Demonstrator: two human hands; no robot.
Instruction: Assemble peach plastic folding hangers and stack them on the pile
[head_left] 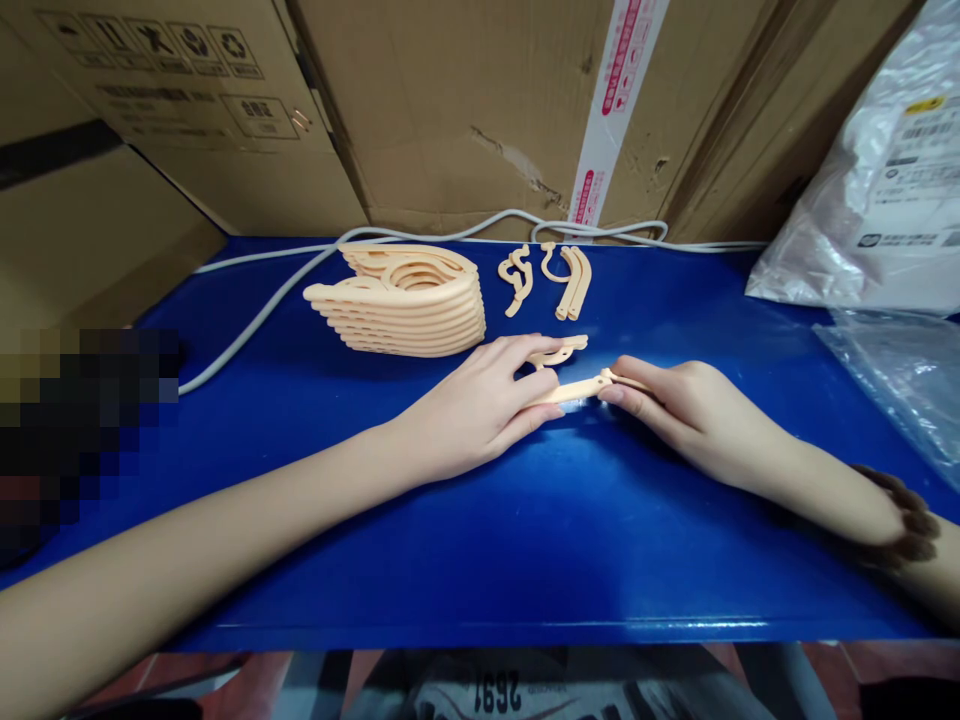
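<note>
My left hand [510,395] pinches one arm of a cream plastic folding hanger [574,391] low over the blue table. At the other end of that arm, by the joint, my right hand [671,400] grips a thin part of the same hanger, mostly hidden by its fingers. Another cream hanger piece [559,355] lies just beyond my left fingers, which partly cover it. A neat stack of folded cream hangers [409,305] stands behind my left hand. Further back are loose hanger parts: a curved piece [517,278], a hook [553,265] and two straight arms [574,285].
Cardboard boxes [465,110] line the back of the blue table [420,560]. A white cable [262,320] runs along the rear and left. Clear plastic bags [862,220] lie at the right. A dark pixelated area [75,430] covers the left edge.
</note>
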